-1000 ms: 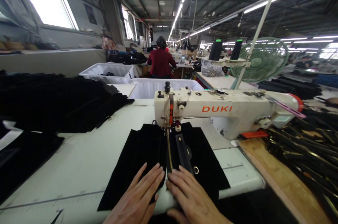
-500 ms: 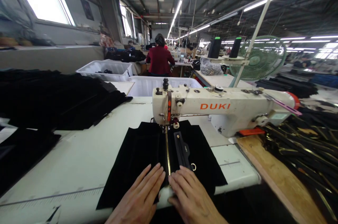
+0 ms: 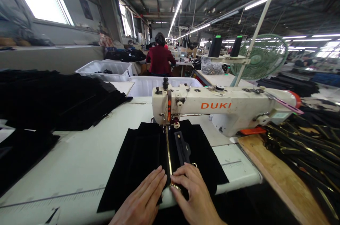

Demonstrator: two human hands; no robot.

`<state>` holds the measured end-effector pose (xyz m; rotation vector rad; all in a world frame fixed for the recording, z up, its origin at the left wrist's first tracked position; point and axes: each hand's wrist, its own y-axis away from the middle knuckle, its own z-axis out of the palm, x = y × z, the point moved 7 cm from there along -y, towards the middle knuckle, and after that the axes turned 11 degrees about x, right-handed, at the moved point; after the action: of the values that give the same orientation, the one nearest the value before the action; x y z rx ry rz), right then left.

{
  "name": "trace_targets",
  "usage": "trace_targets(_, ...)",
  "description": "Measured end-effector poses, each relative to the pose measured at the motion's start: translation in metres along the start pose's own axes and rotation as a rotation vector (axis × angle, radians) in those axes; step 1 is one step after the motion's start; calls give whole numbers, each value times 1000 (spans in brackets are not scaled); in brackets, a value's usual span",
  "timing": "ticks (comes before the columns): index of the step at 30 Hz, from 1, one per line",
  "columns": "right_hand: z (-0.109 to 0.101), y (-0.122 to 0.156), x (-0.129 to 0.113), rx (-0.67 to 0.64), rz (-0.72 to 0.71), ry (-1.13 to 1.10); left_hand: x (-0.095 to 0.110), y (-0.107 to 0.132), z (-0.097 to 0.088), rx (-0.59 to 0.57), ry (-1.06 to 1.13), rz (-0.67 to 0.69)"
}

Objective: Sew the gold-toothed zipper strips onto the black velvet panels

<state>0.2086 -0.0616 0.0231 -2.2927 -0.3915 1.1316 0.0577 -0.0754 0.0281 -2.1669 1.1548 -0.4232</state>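
Observation:
Black fabric (image 3: 140, 157) lies flat under the needle of a white sewing machine (image 3: 220, 111). A gold-toothed zipper (image 3: 169, 154) runs down its middle from the presser foot toward me. On the left of the zipper, my left hand (image 3: 145, 195) rests flat on the fabric, fingers stretched out together. My right hand (image 3: 192, 191) pinches the zipper's near end between thumb and fingers, at the table edge, where the teeth bend to the right. Beside it on the fabric sits a black strap piece (image 3: 182, 149) with a gold ring (image 3: 194, 165), partly covered by my fingers.
Stacked black fabric pieces (image 3: 53, 101) fill the left side of the table. White plastic bins (image 3: 103, 69) stand behind. Black strips with gold zippers (image 3: 300, 147) pile up at right, near a wooden board (image 3: 281, 175). A person in dark red (image 3: 160, 57) sits farther back.
My right hand has gone from lying flat beside the zipper to pinching its near end, with fingers curled and raised. My left hand has barely moved, still flat on the fabric.

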Motion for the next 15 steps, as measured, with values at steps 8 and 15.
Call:
trace_targets(8,0,-10,-4,18,7,6,3,1,2,0,-59,87)
trace_targets(15,4,-15,-7,-43,-8,65,5,2,7,98,-83,127)
